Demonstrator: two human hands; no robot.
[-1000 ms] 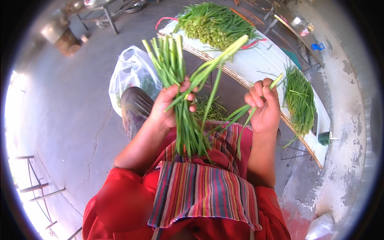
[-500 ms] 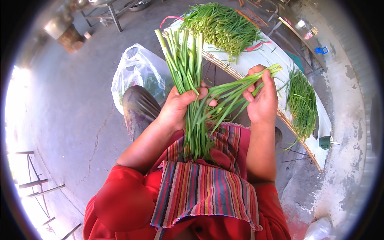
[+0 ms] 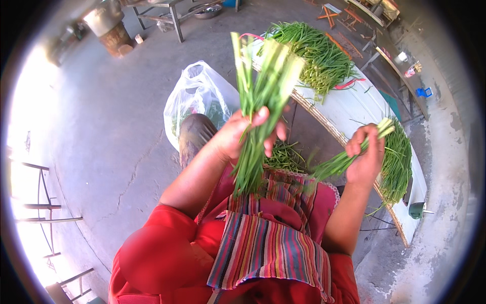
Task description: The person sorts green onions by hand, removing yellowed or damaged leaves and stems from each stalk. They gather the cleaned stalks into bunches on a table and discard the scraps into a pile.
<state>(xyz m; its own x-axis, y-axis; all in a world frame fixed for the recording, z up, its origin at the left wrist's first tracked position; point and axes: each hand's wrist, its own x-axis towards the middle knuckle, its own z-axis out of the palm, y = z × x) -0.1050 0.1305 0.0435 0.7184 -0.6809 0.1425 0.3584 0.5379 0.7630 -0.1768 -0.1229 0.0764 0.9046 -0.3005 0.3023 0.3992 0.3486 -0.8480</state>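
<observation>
My left hand (image 3: 234, 134) grips a thick bunch of garlic chives (image 3: 259, 88) upright above my lap. Its pale cut ends point up and are smeared by motion; the green tips hang toward my apron (image 3: 273, 253). Some fingers of that hand stand a little apart from the stems. Off to the right, my right hand (image 3: 365, 154) is closed on a smaller bunch of chives (image 3: 331, 166), with its pale ends sticking out above the fingers and its leaves trailing left. This hand is beside a flat pile of chives (image 3: 397, 162) on a long white board (image 3: 349, 111).
A larger pile of chives (image 3: 314, 53) covers the board's far end. Loose greens (image 3: 286, 156) lie low between my knees. A clear plastic bag (image 3: 197, 93) with greens inside stands left of my knee (image 3: 196, 137). A dark green cup-like object (image 3: 417, 210) rests near the board's right end.
My right hand has moved right and down with its small bunch, drawing it apart from the left hand's bunch. The left hand's bunch has tipped to the right. The whole view has shifted.
</observation>
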